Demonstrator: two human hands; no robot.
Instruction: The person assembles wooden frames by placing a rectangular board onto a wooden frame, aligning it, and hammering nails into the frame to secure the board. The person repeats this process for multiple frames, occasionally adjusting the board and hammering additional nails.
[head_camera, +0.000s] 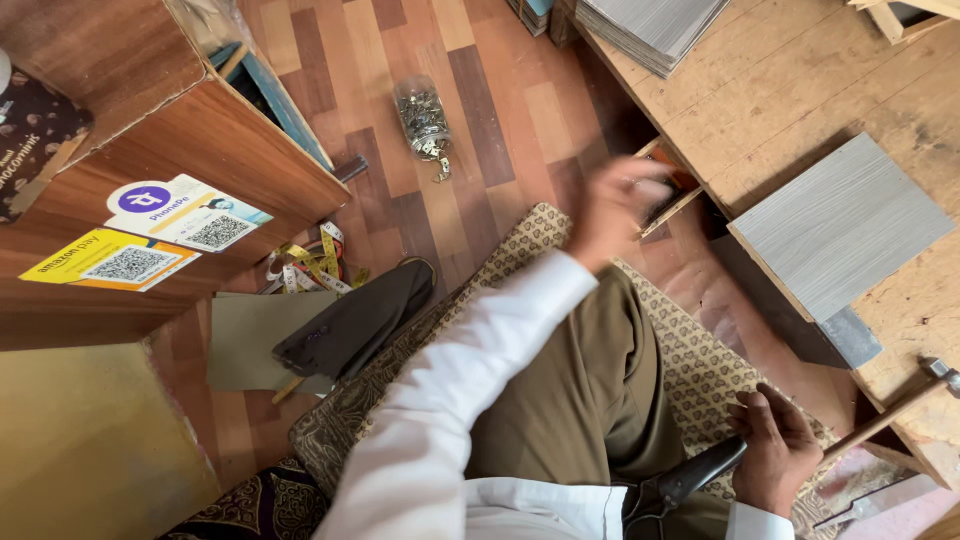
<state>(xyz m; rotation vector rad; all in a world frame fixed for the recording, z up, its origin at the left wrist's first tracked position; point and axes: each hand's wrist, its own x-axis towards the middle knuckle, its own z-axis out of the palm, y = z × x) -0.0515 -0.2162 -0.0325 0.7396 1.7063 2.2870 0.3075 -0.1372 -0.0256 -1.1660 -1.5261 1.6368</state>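
Wooden bench (800, 90) beside me carries a grey board (840, 220) overhanging its edge — I judge a knock could tip it. My left hand (625, 205), blurred, reaches a small tray (668, 195); grip unclear. Right hand (780, 450) rests open beside the hammer (895, 410).

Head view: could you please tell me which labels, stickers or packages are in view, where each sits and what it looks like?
White sticker: on the wooden counter's side at left, rectangular with a purple round badge and a black square code.
Yellow sticker: just below it on the same wood, slanted rectangle, yellow with a white code panel.
Dark packet: on the counter top at far left, brown with small pale spots.
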